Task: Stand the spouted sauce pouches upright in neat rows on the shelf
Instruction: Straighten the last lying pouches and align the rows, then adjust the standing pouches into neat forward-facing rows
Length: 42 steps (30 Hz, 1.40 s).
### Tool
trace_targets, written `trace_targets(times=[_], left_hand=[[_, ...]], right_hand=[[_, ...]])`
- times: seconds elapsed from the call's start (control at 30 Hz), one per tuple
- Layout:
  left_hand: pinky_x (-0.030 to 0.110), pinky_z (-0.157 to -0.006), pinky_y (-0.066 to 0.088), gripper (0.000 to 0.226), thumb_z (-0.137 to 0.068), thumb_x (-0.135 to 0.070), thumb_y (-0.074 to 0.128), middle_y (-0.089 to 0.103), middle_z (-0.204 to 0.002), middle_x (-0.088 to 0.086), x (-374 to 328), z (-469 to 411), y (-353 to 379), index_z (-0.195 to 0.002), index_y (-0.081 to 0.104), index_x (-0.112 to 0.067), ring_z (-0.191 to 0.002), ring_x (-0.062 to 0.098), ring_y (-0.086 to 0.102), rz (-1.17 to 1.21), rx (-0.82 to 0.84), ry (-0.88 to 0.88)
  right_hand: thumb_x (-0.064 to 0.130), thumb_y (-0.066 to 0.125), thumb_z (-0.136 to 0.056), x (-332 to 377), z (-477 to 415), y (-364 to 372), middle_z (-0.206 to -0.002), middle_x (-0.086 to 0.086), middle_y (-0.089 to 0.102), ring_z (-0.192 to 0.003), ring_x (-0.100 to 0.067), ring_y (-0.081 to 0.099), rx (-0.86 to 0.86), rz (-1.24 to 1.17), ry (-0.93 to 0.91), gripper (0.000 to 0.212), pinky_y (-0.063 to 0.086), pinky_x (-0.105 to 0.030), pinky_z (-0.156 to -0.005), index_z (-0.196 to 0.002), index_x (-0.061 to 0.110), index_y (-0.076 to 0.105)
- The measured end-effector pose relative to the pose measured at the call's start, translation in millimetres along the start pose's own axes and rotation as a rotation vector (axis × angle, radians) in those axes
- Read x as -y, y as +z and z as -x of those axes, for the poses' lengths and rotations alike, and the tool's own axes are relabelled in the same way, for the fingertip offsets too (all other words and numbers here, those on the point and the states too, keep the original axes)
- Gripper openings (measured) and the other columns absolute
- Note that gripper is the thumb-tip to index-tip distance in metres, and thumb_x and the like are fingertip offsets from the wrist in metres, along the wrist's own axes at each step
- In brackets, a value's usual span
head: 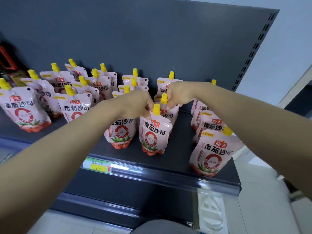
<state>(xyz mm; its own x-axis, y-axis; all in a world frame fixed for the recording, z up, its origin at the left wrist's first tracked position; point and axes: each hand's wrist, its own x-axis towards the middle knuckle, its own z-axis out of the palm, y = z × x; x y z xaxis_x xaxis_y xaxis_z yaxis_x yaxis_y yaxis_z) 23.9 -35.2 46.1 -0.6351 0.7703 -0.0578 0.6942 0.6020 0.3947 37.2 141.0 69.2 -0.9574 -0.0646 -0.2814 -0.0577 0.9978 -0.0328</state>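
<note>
Several pink sauce pouches with yellow spout caps stand upright on the dark shelf (179,159). My left hand (136,103) pinches the top left corner of the front middle pouch (154,132). Right behind it stands another pouch (168,114), and my right hand (179,94) grips it by the top beside its yellow spout. A further pouch (120,130) stands left of the front one, partly hidden under my left wrist. A row of pouches (212,154) runs along the right end of the shelf, and more pouches (25,110) stand in rows at the left.
The dark back panel (152,39) rises behind the pouches. A green and yellow price tag (98,165) sits on the shelf's front rail. A slotted upright (253,48) ends the unit at the right. Dark and red items (6,63) stand at the far left.
</note>
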Motion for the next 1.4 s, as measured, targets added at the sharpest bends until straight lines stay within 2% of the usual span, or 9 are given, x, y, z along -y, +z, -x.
trace_targets(times=[0.13,0.23,0.43,0.7,0.83,0.97,1.1,1.27,1.4], left_hand=[[0.026,-0.081,0.047,0.015,-0.081,-0.01,0.069,0.074,-0.091,0.009,-3.5,-0.7,2.6,-0.093,0.074,-0.004,-0.083,0.019,0.061,0.001,-0.011,0.062],[0.029,-0.085,0.048,0.014,-0.081,-0.01,0.069,0.074,-0.089,0.007,-4.9,3.8,4.7,-0.092,0.074,-0.003,-0.082,0.016,0.06,0.018,0.006,0.094],[0.033,-0.094,0.048,0.011,-0.08,-0.013,0.07,0.075,-0.091,0.002,-6.0,12.7,9.0,-0.089,0.075,-0.009,-0.088,0.015,0.064,0.057,0.038,0.125],[0.037,-0.091,0.05,0.017,-0.083,-0.014,0.067,0.074,-0.098,0.007,-6.8,17.0,10.7,-0.096,0.073,-0.006,-0.094,0.02,0.066,0.068,0.091,0.149],[0.035,-0.091,0.051,0.017,-0.083,-0.012,0.067,0.074,-0.1,0.003,-6.6,17.2,11.7,-0.098,0.073,-0.008,-0.095,0.016,0.067,0.085,0.094,0.16],[0.021,-0.085,0.049,0.019,-0.083,-0.013,0.068,0.074,-0.101,-0.001,-7.2,14.9,10.8,-0.101,0.074,-0.011,-0.094,0.012,0.066,0.113,0.111,0.155],[0.02,-0.088,0.048,0.02,-0.082,-0.029,0.068,0.075,-0.093,-0.003,-5.1,17.3,-1.0,-0.095,0.076,-0.017,-0.091,0.004,0.066,0.243,0.133,0.149],[0.015,-0.077,0.049,0.016,-0.085,-0.018,0.065,0.072,-0.089,0.001,8.9,11.0,-22.1,-0.094,0.072,-0.008,-0.077,0.003,0.063,0.271,-0.094,0.166],[0.025,-0.081,0.05,0.022,-0.083,-0.013,0.067,0.068,-0.101,0.003,16.9,-6.5,-26.5,-0.106,0.066,-0.011,-0.091,0.016,0.063,0.1,-0.118,0.131]], right_hand=[[0.03,0.068,-0.085,1.6,1.2,1.3,-0.08,-0.008,0.053,-0.077,-0.021,0.05,0.002,-0.037,0.042,0.036,0.04,-0.028,-0.059,-0.097,-0.003,0.069],[0.03,0.066,-0.086,2.7,2.2,1.7,-0.075,-0.007,0.049,-0.074,-0.021,0.049,-0.007,-0.03,0.06,0.037,0.036,-0.027,-0.056,-0.097,-0.005,0.068],[0.032,0.067,-0.086,2.0,1.7,1.0,-0.08,-0.008,0.052,-0.077,-0.021,0.05,-0.02,-0.094,0.069,0.039,0.042,-0.029,-0.072,-0.099,-0.004,0.069],[0.032,0.068,-0.085,-0.2,3.0,1.3,-0.085,-0.007,0.056,-0.082,-0.021,0.053,-0.012,-0.126,0.078,0.036,0.044,-0.032,-0.079,-0.1,0.0,0.07],[0.033,0.068,-0.085,-0.4,5.5,2.1,-0.074,-0.004,0.051,-0.078,-0.02,0.05,-0.004,-0.109,0.086,0.031,0.041,-0.03,-0.071,-0.09,0.002,0.067],[0.032,0.067,-0.086,0.1,8.0,1.6,-0.063,0.0,0.044,-0.065,-0.017,0.046,-0.004,-0.085,0.096,0.027,0.038,-0.027,-0.062,-0.075,0.008,0.06],[0.03,0.067,-0.085,2.3,8.5,1.8,-0.063,-0.001,0.043,-0.065,-0.018,0.044,0.006,-0.087,0.1,0.03,0.035,-0.027,-0.059,-0.067,0.009,0.055],[0.015,0.067,-0.085,1.2,15.4,-11.0,-0.091,-0.005,0.063,-0.084,-0.016,0.059,0.127,-0.216,0.148,0.019,0.051,-0.026,-0.08,-0.098,0.003,0.07],[0.002,0.057,-0.089,-6.8,22.9,-34.6,-0.107,-0.007,0.07,-0.097,-0.017,0.068,0.113,-0.463,0.184,0.025,0.054,-0.028,-0.09,-0.111,0.006,0.068]])
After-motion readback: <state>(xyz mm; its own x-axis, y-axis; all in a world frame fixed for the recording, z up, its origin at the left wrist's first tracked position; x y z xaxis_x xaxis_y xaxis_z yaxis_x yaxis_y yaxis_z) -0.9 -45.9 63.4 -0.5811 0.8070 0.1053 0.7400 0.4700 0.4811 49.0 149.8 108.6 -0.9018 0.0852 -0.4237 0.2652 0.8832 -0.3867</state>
